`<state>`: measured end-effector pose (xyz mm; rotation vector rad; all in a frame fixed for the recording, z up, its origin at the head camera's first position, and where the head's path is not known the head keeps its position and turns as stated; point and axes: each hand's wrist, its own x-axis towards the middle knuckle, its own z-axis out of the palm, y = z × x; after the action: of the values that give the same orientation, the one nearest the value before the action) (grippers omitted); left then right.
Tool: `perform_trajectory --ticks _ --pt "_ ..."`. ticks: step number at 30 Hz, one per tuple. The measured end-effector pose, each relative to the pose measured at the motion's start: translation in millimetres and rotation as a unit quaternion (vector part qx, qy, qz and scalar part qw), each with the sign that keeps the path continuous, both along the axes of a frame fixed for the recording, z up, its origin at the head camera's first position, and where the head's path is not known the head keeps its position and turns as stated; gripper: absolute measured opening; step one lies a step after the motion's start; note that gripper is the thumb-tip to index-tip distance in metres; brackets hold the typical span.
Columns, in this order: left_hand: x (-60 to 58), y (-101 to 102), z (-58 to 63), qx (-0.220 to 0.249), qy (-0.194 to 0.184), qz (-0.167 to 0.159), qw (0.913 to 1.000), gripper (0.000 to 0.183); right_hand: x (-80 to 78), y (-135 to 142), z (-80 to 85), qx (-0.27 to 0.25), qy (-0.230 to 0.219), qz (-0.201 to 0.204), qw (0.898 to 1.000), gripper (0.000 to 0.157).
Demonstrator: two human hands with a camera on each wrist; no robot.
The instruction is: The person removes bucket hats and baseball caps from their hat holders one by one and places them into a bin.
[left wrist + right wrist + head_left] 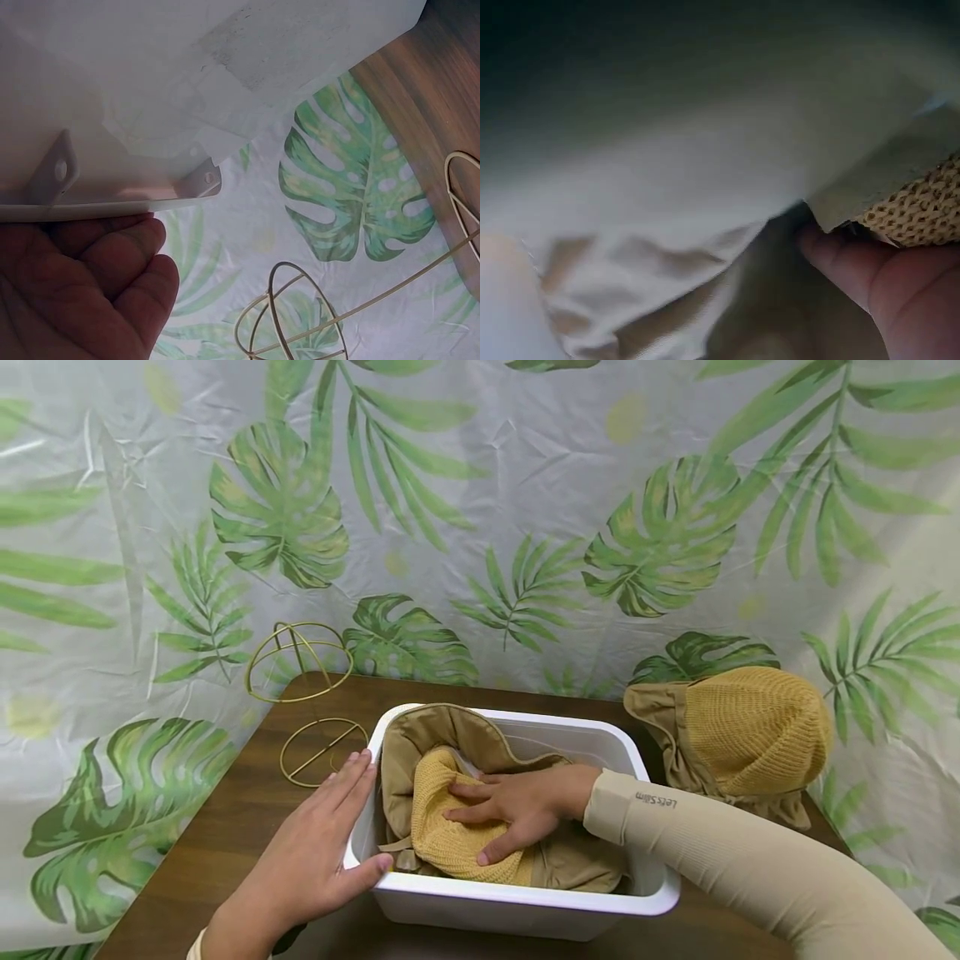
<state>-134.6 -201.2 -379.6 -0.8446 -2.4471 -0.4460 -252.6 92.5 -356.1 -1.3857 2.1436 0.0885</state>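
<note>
the left hand (300, 852) is resting straight-fingered at the white bin's (517, 898) left rim while the spread right hand (528, 802), gripping nothing, is seemingly pressing the yellow-brown hat (431, 827) down inside, next calling for lifting clear.

Bright head view, right wrist dim (seemingly defocused)

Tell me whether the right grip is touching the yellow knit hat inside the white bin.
Touching. The head view shows the right grip with its spread fingers lying against the yellow knit hat in the white bin.
</note>
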Motion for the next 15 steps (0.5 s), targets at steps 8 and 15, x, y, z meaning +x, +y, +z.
perform_trajectory --ticks 8,15 --pt "1.1 -1 0.2 0.003 0.004 0.001 1.0000 0.088 3.8 -2 2.6 0.011 0.023 -0.001 1.000 0.076" --pt "0.0 -2 -0.4 0.002 0.002 -0.004 1.0000 0.087 14.5 6 45.2 -0.056 0.115 0.030 0.991 0.080"
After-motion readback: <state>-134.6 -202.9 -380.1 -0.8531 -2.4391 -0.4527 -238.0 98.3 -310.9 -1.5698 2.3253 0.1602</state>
